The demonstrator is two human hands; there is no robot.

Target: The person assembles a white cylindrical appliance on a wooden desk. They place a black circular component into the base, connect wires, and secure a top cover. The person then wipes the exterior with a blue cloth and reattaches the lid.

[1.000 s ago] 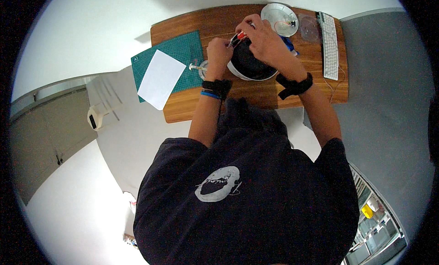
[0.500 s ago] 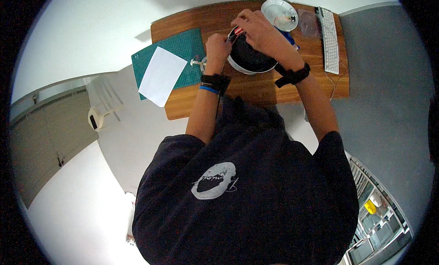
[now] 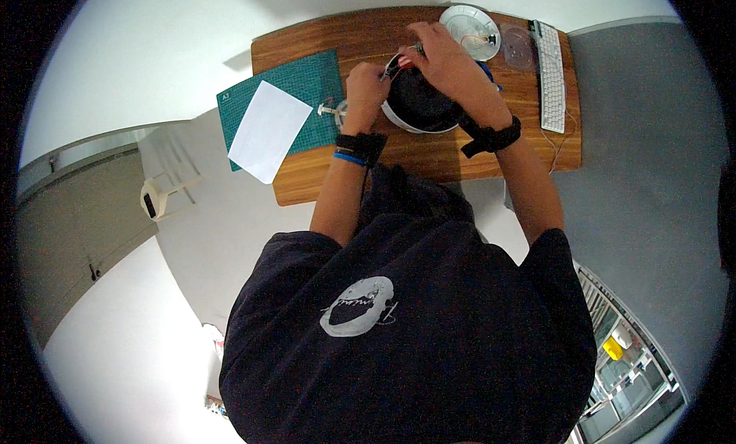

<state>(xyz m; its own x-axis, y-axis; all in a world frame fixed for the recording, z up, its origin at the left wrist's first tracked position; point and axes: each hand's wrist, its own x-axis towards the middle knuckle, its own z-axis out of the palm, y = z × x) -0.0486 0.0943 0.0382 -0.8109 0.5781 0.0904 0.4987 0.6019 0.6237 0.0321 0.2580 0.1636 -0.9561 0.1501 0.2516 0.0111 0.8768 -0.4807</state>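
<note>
- Head view, upper center of the frame: a person bends both hands over a round white-rimmed container [image 3: 410, 126], dark inside, on a wooden counter [image 3: 360, 37].
- The right hand [image 3: 454, 70] appears to pinch a red piece [image 3: 406, 62] above the container's upper-left rim; a loosened grip could drop it into the dark interior.
- The left hand [image 3: 368, 87] curls at that rim; whether its grip is closed on anything cannot be told. An uneven pull there could tip the container.
- Left of center, a clear round dish [image 3: 341, 119] sits just beside the left wrist, where a sideways swing could knock it.
</note>
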